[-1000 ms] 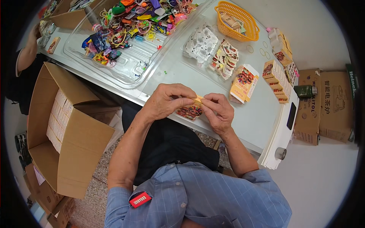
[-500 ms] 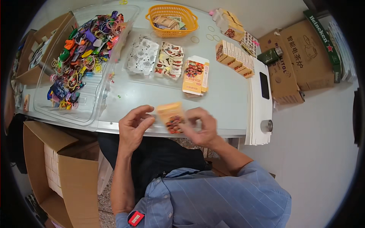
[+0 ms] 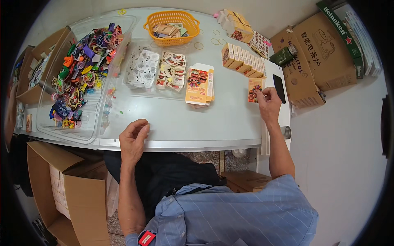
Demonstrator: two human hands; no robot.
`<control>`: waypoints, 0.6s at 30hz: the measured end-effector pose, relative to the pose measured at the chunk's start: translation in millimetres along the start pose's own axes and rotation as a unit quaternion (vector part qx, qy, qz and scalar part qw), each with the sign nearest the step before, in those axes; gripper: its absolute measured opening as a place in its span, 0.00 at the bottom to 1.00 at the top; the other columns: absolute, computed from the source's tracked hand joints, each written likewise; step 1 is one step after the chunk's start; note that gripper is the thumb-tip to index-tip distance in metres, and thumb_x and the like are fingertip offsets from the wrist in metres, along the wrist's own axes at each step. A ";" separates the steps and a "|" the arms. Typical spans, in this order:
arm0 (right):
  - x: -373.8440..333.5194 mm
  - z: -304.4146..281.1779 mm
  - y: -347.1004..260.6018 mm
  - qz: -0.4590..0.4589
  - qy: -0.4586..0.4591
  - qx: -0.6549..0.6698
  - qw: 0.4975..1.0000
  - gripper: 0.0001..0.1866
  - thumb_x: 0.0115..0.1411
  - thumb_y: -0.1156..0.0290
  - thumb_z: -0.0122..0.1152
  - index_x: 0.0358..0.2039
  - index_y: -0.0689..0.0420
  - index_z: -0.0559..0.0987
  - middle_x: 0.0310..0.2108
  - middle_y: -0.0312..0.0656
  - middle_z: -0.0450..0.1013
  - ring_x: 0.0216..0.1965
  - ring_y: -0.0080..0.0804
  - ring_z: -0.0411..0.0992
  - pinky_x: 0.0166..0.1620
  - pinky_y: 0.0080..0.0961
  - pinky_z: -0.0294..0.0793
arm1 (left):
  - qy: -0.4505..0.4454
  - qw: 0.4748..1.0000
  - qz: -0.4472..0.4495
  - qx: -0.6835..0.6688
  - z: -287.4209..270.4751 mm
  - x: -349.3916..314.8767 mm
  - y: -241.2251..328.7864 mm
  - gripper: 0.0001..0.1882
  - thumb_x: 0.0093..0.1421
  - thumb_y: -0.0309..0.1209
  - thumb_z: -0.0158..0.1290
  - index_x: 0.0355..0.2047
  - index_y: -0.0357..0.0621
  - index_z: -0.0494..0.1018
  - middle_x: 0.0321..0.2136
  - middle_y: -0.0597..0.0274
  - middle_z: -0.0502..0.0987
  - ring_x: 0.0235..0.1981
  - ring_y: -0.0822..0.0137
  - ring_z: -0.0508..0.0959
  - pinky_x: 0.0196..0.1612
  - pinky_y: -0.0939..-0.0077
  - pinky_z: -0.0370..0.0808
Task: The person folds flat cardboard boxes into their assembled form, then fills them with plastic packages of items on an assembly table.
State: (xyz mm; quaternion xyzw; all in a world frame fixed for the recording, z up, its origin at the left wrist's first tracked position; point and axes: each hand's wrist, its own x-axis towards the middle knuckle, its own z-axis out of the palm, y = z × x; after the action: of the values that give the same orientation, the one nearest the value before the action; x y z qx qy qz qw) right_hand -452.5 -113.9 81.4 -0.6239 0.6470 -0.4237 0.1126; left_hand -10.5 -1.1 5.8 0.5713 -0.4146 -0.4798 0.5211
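At the right of the table my right hand [image 3: 269,105] pinches the edge of a small orange carton [image 3: 253,88] with cartoon figures on its face. The carton is just in front of a row of similar cartons [image 3: 242,60] standing side by side. My left hand [image 3: 133,140] hovers by the table's front edge, empty, its fingers loosely curved and the thumb a little apart. Beyond it lies a stack of flat, unfolded orange cartons [image 3: 198,87]. Left of that stack sit a pile of small printed cards [image 3: 172,71] and a pile of clear-and-white packets [image 3: 143,67].
A clear plastic tub [image 3: 92,119] of colourful trinkets fills the table's left. At the back stands a yellow basket [image 3: 174,40] with packets, rubber bands [image 3: 198,46] near it. A black phone [image 3: 279,88] lies at the right edge. An open cardboard box [image 3: 86,205] stands below left.
My right hand has carried the orange carton from in front of me to the right, beside the carton row. My left hand has shifted slightly left, and the view has turned a little.
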 end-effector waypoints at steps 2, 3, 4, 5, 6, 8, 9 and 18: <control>8.6 -9.1 17.2 -0.021 0.021 -0.109 0.994 0.12 0.59 0.71 0.68 0.28 0.60 0.73 0.22 0.29 0.65 0.23 0.16 0.60 0.27 0.19 0.63 | -0.001 1.000 0.005 0.000 -0.3 -0.2 -2.2 0.12 0.64 0.28 0.61 0.46 0.37 0.80 0.34 0.66 0.81 0.32 0.77 0.77 0.36 0.82 0.75; 12.5 -11.8 26.1 -0.008 0.021 -0.129 0.991 0.13 0.57 0.68 0.68 0.28 0.61 0.73 0.21 0.34 0.67 0.23 0.22 0.63 0.29 0.24 0.66 | 0.002 1.000 0.008 0.000 0.1 0.2 -3.1 0.12 0.64 0.28 0.61 0.46 0.37 0.80 0.33 0.66 0.81 0.32 0.77 0.76 0.36 0.82 0.75; 16.0 -15.1 34.9 -0.005 0.023 -0.130 0.991 0.13 0.57 0.68 0.68 0.28 0.61 0.73 0.21 0.34 0.67 0.23 0.22 0.63 0.29 0.24 0.66 | -0.001 1.000 0.007 0.001 0.6 0.3 -2.1 0.12 0.64 0.28 0.61 0.46 0.37 0.80 0.33 0.66 0.81 0.32 0.77 0.76 0.36 0.82 0.75; 20.1 -17.3 43.7 -0.018 0.026 -0.165 0.986 0.13 0.57 0.66 0.68 0.28 0.61 0.73 0.22 0.37 0.69 0.23 0.26 0.65 0.30 0.27 0.68 | -0.001 1.000 0.005 0.005 0.9 0.2 -0.3 0.11 0.64 0.28 0.61 0.46 0.37 0.80 0.33 0.66 0.81 0.32 0.77 0.76 0.36 0.82 0.74; 24.6 -17.5 48.7 -0.032 0.029 -0.199 0.979 0.14 0.57 0.65 0.67 0.28 0.61 0.74 0.22 0.40 0.70 0.23 0.30 0.67 0.31 0.30 0.70 | 0.001 1.000 0.003 0.008 1.3 0.5 0.8 0.11 0.64 0.28 0.61 0.46 0.37 0.80 0.33 0.67 0.81 0.32 0.77 0.76 0.36 0.82 0.74; 31.1 -17.2 58.0 -0.018 0.029 -0.218 0.975 0.14 0.57 0.64 0.66 0.27 0.61 0.74 0.23 0.42 0.71 0.24 0.35 0.69 0.33 0.33 0.71 | 0.001 1.000 0.002 0.010 2.0 0.7 0.7 0.12 0.64 0.28 0.61 0.46 0.37 0.80 0.33 0.67 0.81 0.31 0.77 0.76 0.36 0.82 0.74; 34.1 -15.1 59.6 -0.007 0.028 -0.236 0.971 0.14 0.56 0.63 0.66 0.27 0.61 0.74 0.24 0.45 0.72 0.26 0.39 0.71 0.35 0.36 0.72 | 0.003 1.000 0.001 0.012 1.9 0.7 0.8 0.12 0.64 0.28 0.61 0.46 0.37 0.80 0.33 0.67 0.81 0.31 0.78 0.76 0.36 0.83 0.74; 41.1 6.1 65.2 0.045 0.053 -0.266 0.962 0.17 0.59 0.57 0.66 0.36 0.57 0.75 0.34 0.47 0.76 0.35 0.48 0.76 0.42 0.42 0.75 | -0.003 1.000 0.016 0.026 -0.3 1.0 -7.9 0.12 0.65 0.28 0.61 0.47 0.38 0.79 0.38 0.65 0.82 0.36 0.76 0.79 0.37 0.81 0.75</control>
State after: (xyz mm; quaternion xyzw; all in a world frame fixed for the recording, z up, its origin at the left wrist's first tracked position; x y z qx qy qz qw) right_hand -502.8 -162.4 48.4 -0.5783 0.7686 -0.2636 -0.0730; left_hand -10.2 -1.1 -2.1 0.5765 -0.4375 -0.4619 0.5126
